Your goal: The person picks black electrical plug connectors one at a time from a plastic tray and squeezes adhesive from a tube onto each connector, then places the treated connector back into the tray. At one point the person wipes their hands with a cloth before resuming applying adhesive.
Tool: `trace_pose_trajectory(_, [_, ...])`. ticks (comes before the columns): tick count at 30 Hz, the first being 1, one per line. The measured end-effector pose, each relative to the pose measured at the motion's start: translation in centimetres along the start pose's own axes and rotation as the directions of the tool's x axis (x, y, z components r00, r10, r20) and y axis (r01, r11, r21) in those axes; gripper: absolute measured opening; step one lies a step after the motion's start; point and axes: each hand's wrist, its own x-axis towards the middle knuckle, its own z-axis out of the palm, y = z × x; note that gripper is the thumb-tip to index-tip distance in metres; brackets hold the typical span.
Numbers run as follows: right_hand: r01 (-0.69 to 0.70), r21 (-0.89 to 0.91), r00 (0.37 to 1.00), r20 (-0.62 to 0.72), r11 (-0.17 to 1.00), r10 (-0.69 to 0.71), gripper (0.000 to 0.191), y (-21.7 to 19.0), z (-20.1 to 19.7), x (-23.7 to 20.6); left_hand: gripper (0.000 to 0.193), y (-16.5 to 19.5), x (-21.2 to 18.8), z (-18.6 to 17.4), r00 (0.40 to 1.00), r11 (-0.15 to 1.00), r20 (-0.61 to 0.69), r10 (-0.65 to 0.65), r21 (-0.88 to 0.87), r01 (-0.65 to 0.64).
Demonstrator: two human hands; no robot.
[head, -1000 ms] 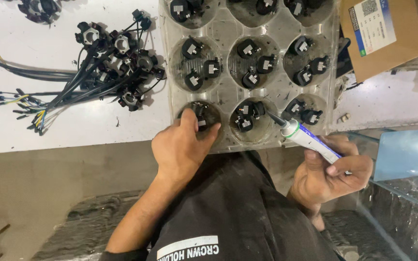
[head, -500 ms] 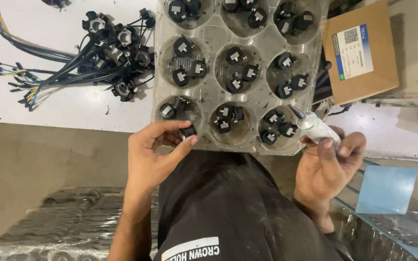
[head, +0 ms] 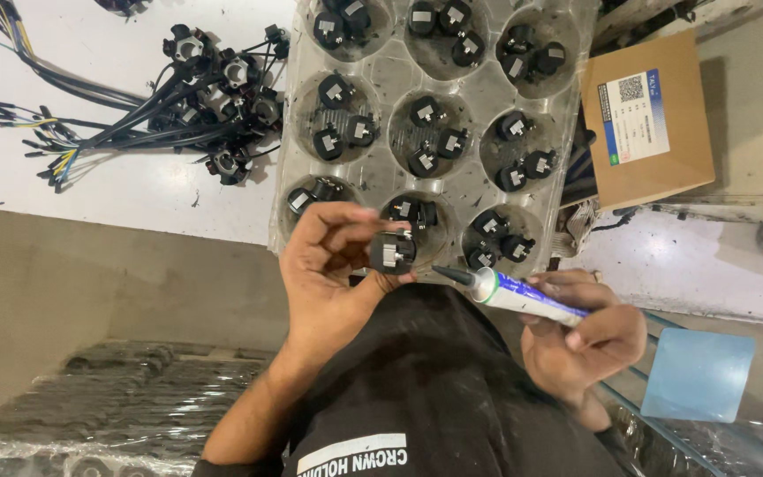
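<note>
Left hand [head: 333, 265] pinches one small black socket part [head: 392, 252] just below the clear moulded tray [head: 479, 190]; right hand [head: 580, 336] is wrapped around a sealant tube [head: 523, 296], its nozzle near the part but apart; likely no sealant applied yet; many parts sit in the tray's wells.

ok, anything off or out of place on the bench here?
Nothing stands out. Left hand holds one black part, right hand a sealant tube; the tray parts sit in their wells.
</note>
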Motion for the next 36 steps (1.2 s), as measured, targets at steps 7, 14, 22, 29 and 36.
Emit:
trace_pose_trajectory(7, [0.254, -0.269, 0.956, 0.215, 0.929, -0.199, 0.045, -0.9, -0.2, 1.1, 0.041, 0.4, 0.1, 0.5, 0.991, 0.986, 0.079, 0.104, 0.121, -0.113])
trace_pose_trajectory(14, [0.332, -0.320, 0.933, 0.252, 0.887, -0.258, 0.039, -0.9, 0.7, 1.8, 0.048, 0.8, 0.1, 0.1, 0.996, 0.989, 0.079, 0.036, 0.141, -0.047])
trace_pose_trajectory(22, [0.432, -0.327, 0.877, 0.371, 0.840, -0.307, 0.034, -0.8, 0.8, 3.1, 0.049, 0.9, 0.3, -0.5, 0.995, 0.985, 0.104, -0.009, 0.173, -0.009])
trace_pose_trajectory(29, [0.451, -0.326, 0.874, 0.352, 0.831, -0.336, 0.032, -0.5, 1.3, 3.2, 0.051, 0.6, 0.6, -0.7, 0.993, 0.993, 0.091, -0.078, 0.100, 0.069])
trace_pose_trajectory(36, [0.469, -0.318, 0.870, 0.329, 0.824, -0.368, 0.030, 0.2, 1.2, 3.1, 0.050, -0.1, 0.8, -0.7, 0.994, 0.996, 0.094, -0.060, 0.074, 0.053])
